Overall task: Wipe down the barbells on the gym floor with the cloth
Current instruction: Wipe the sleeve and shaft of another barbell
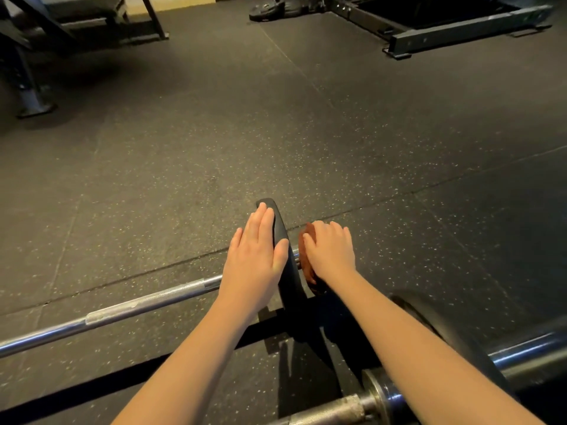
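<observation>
Chrome of the barbell (122, 311) runs along the gym floor (276, 133) from the lower left edge up and rightward to a black plate (280, 228) standing on edge. The left hand (254, 259) lies flat against the plate's left face, fingers straight and together; just right of it the right hand (333, 253) curls over a brown cloth (310, 279) bunched on the bar's sleeve. A second barbell (521, 354) crosses the lower right corner, and open matting stretches ahead.
</observation>
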